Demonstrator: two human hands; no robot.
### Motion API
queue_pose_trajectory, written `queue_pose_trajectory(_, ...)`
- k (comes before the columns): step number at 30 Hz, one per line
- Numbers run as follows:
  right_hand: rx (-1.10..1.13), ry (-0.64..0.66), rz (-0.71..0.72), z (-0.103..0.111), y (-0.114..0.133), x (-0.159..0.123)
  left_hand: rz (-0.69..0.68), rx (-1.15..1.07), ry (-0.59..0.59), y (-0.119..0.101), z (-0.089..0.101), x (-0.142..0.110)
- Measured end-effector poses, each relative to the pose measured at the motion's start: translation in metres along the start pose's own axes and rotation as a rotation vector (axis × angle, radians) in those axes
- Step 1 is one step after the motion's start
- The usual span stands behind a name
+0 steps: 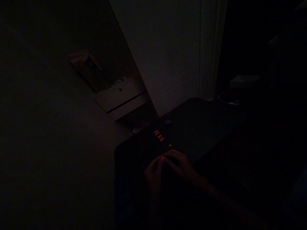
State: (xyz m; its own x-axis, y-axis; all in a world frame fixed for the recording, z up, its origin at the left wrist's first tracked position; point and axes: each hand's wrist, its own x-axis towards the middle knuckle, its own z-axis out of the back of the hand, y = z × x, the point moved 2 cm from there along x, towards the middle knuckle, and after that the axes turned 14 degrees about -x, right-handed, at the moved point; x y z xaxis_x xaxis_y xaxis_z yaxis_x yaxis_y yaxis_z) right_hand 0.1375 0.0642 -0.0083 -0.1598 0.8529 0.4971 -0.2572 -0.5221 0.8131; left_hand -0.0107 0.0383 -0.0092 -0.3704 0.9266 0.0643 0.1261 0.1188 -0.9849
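In a very dark room, my left hand [154, 168] and my right hand [178, 162] meet over a dark table [201, 118]. Both are closed, their fingertips pinching a small bright orange-red piece [163, 157] between them. Its exact kind is too small and dim to make out. Just beyond my fingers lies a tiny orange-red piece [170, 145] by itself. Farther off, several short red bars [159, 136] lie in a slanting row on the tabletop. Much of both palms is lost in shadow.
A small purple object [168, 121] lies near the table's far edge. Behind the table stand a pale panelled door [177, 64] and a drawer unit [120, 99]. A white cable [227, 99] curls at the right, near a pale box-like object [244, 81].
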Motion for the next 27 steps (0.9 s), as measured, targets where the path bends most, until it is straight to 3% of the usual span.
queue_pose_trajectory(23, 0.001, 0.062, 0.026, -0.0001, 0.0016, -0.0006, -0.006, -0.015, -0.062, -0.0073, -0.0039, -0.0023)
queue_pose_trajectory(27, -0.006, 0.026, 0.004, -0.0022, -0.0012, -0.0006, -0.005, -0.014, -0.045, -0.0076, -0.0033, -0.0020)
